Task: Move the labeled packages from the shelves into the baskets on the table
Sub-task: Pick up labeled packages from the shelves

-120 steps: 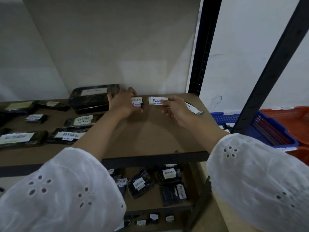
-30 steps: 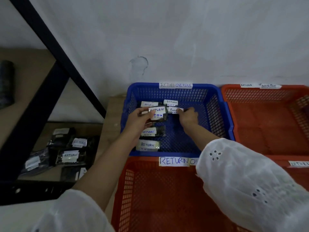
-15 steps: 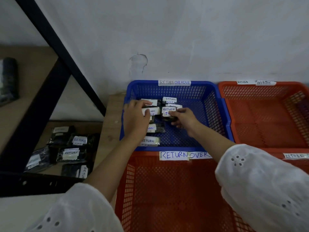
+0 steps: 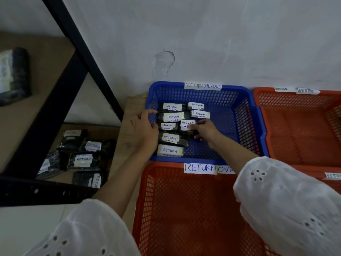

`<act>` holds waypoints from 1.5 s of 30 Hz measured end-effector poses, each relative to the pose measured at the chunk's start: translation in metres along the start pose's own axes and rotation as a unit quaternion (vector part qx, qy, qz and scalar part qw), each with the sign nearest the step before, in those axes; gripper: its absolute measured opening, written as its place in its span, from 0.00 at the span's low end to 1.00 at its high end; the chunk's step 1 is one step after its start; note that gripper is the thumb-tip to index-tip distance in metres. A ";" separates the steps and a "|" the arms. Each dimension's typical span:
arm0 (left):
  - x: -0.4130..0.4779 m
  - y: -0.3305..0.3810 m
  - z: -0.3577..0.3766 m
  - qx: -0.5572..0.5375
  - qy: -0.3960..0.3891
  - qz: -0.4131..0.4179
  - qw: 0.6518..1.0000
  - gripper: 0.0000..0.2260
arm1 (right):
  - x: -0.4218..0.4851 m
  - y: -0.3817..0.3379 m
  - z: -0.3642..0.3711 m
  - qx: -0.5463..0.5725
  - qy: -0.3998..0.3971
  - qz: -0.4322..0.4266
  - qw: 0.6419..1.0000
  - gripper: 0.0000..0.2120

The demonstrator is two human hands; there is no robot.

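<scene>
The right hand point(image 4: 204, 130) grips one package point(image 4: 186, 124) inside the blue basket point(image 4: 245, 115). The thumb lies on its white label and the fingers curl around its right end. This package is nearly flat with the label up. Its long axis goes from left to right, with the right end turned a little to the near side. The left hand point(image 4: 145, 131) is over the left wall of the same basket, fingers loosely bent and holding nothing. I cannot tell if its fingertips touch the nearest packages.

In the blue basket I count eight packages point(image 4: 170, 138), including the held one. All are dark and flat, each with a white "RETURN" label facing up and the long axis left to right. Five make a column along the left wall, from far to near. Three are just right of this column, in the far half.

The blue basket stands on the bench point(image 4: 127, 126) by the wall. There are three orange baskets: one near point(image 4: 184, 209), one on the right point(image 4: 295, 130), and one at near right point(image 4: 313, 169), only partly in view.

On the left, the lower shelf point(image 4: 110, 130) carries about five dim packages point(image 4: 83, 160). The upper shelf point(image 4: 46, 58) carries one point(image 4: 14, 76).
</scene>
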State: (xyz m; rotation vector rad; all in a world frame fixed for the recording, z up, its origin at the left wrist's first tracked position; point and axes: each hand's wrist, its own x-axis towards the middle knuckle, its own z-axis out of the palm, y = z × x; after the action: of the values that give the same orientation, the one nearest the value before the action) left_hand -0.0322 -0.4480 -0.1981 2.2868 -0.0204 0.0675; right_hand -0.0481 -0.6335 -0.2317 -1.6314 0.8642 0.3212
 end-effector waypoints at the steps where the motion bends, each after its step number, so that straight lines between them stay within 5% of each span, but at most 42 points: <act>1: 0.001 -0.001 0.000 -0.005 -0.001 0.001 1.000 0.15 | 0.001 0.000 -0.002 0.003 0.004 -0.001 1.000 0.24; 15: 0.001 -0.005 -0.001 -0.024 -0.020 0.000 1.000 0.14 | -0.012 0.002 0.008 -0.050 0.123 -0.061 0.989 0.24; 21: -0.016 0.005 -0.034 -0.011 -0.053 0.068 0.996 0.16 | -0.073 -0.010 0.004 -0.081 0.115 -0.184 0.973 0.20; 32: -0.078 0.002 -0.147 -0.146 -0.139 0.199 0.959 0.14 | -0.226 -0.020 0.060 -0.035 0.123 -0.376 0.918 0.24; 45: -0.203 -0.075 -0.340 -0.181 -0.170 0.256 0.934 0.13 | -0.409 0.021 0.190 0.008 0.060 -0.409 0.911 0.14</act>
State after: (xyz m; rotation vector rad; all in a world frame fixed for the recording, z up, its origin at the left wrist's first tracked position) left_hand -0.2463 -0.1442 -0.0425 1.8468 -0.7499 -0.0604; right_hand -0.2962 -0.3103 -0.0364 -1.8570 0.2065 -0.3780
